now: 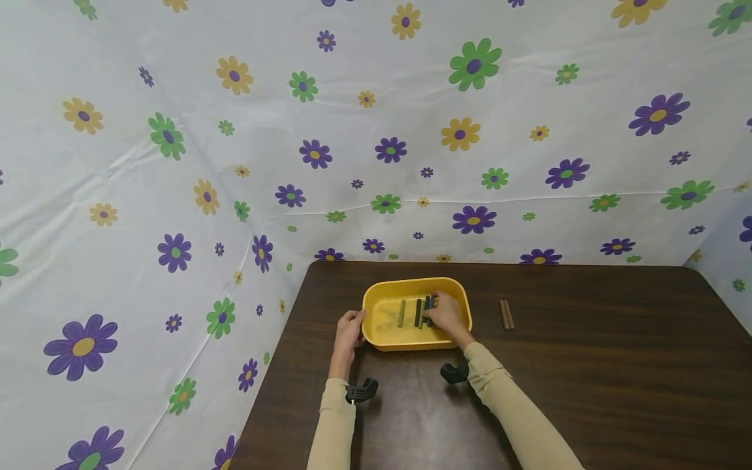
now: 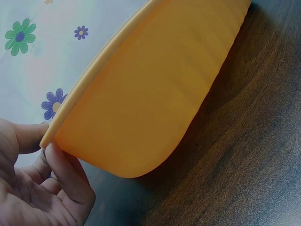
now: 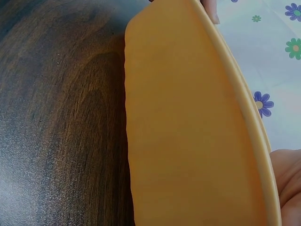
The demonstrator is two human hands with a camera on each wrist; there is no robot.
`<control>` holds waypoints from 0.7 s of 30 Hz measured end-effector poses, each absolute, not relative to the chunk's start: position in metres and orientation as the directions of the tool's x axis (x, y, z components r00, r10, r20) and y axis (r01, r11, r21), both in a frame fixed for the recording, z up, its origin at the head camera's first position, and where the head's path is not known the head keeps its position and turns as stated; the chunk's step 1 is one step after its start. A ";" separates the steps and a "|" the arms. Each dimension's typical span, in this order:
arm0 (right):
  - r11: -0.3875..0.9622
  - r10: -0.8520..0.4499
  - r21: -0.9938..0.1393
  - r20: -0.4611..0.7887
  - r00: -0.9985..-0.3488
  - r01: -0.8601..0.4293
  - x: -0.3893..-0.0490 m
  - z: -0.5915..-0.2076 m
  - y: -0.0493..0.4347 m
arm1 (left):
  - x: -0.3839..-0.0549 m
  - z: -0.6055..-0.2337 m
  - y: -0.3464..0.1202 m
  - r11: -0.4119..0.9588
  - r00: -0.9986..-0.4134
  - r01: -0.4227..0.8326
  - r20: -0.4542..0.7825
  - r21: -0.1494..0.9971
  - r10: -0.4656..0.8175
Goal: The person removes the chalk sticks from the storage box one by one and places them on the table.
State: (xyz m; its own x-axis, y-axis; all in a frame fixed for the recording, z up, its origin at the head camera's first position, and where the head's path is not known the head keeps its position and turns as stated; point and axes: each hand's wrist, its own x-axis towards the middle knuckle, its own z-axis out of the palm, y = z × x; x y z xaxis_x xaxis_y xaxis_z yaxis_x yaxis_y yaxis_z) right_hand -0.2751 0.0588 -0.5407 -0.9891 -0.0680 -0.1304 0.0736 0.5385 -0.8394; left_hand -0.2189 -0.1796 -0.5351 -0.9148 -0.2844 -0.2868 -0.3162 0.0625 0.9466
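Note:
A yellow plastic tub rests on the dark table. At its left end my left hand pinches the rim; the left wrist view shows the thumb and fingers on either side of the rim. Reaching over the tub's near right side, my right hand has its fingers down among several short sticks. One olive green stick lies apart to the left, with a black stick nearer the hand. Further dark sticks sit right at the fingertips, partly covered; I cannot tell whether one is gripped.
Two brown sticks lie side by side on the dark wooden table, right of the tub. Behind and to the left hangs a white flowered sheet. Each wrist wears a black camera mount.

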 end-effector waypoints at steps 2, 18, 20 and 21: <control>0.537 -0.068 -0.840 -0.132 -0.989 0.075 -0.275 -0.542 0.059 | -0.219 -0.534 -0.179 0.058 -0.915 -0.316 -0.288 0.947 -0.284; 0.472 -0.072 -0.877 -0.140 -0.988 0.090 -0.276 -0.545 0.060 | -0.219 -0.536 -0.180 0.057 -0.920 -0.302 -0.275 0.952 -0.279; 0.450 -0.069 -0.886 -0.154 -0.986 0.107 -0.276 -0.544 0.060 | -0.220 -0.536 -0.180 0.057 -0.920 -0.301 -0.275 0.952 -0.279; 0.442 -0.065 -0.890 -0.158 -0.985 0.114 -0.276 -0.544 0.061 | -0.220 -0.536 -0.180 0.057 -0.919 -0.303 -0.276 0.951 -0.280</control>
State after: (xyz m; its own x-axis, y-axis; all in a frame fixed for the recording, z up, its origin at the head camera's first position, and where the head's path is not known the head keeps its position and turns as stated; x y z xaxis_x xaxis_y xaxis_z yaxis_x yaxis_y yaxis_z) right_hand -0.2758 0.0606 -0.5442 -0.9852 -0.0652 -0.1583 0.1137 0.4422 -0.8897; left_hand -0.2198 -0.1799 -0.5361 -0.9194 -0.2801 -0.2760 -0.3028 0.0565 0.9514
